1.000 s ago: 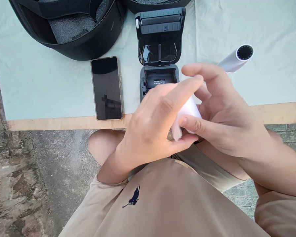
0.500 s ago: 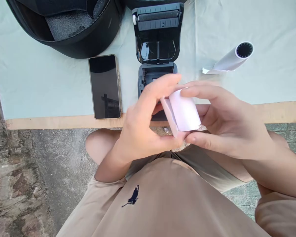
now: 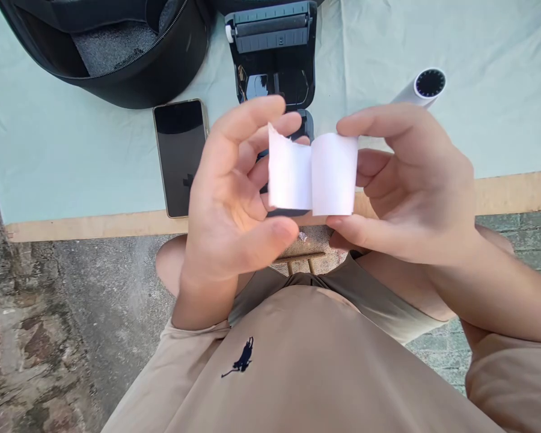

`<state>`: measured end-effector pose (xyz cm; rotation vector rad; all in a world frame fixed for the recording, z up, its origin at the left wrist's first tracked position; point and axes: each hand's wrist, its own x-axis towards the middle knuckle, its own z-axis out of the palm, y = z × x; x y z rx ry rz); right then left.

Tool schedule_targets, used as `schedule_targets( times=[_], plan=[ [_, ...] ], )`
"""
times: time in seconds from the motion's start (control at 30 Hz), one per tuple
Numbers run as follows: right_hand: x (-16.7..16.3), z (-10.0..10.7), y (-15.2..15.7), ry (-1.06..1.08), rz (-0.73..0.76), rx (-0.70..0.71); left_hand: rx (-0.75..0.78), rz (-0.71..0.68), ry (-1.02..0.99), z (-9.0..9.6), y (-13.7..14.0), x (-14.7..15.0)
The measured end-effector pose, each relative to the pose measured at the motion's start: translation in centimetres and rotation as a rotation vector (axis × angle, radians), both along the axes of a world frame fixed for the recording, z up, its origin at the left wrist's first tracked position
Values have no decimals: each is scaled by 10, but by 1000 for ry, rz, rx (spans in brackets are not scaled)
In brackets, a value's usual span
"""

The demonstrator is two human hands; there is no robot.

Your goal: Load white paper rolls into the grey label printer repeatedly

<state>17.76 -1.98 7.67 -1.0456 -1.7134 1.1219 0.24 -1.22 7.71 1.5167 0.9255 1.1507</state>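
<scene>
A small roll of white paper (image 3: 334, 174) is in front of me, its short loose end spread toward the left with a ragged upper edge. My right hand (image 3: 419, 186) grips the roll by its two ends, between thumb and fingers. Thumb and fingers apart, my left hand (image 3: 229, 192) curves around the loose end; some of its fingers are behind the paper, and contact there is hidden. Beyond the hands stands a small black label printer (image 3: 275, 60) with its lid raised, its body mostly covered by my left hand and the paper.
A phone with a dark screen (image 3: 180, 138) lies left of the printer. An unzipped black case (image 3: 162, 78) with grey foam stands at the back left. To the right is a white roll with a dark hollow core (image 3: 430, 83). Pale cloth covers the table, with a wooden front edge (image 3: 85, 227).
My left hand has let go of the paper roll and opened. The loose end now spreads out to the left, and the roll is more upright in my right hand.
</scene>
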Motion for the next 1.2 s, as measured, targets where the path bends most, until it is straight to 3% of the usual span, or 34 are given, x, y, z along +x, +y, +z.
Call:
schedule_targets(
  times=[0.2, 0.47, 0.57, 0.87, 1.2],
  plan=[
    [-3, -6, 7, -298, -68, 443, -51, 130, -26, 0, 4, 12],
    [2, -8, 15, -519, -110, 680, -207, 178, -125, -22, 3, -22],
    [5, -8, 17, -558, -147, 694, -191, 176, -174, -24, 4, -24],
    [9, -7, 14, -438, -57, 589, -169, 143, -258, -26, 10, -29],
    [4, -8, 15, -541, -77, 755, -258, 123, -222, -13, -2, -18]
  ],
)
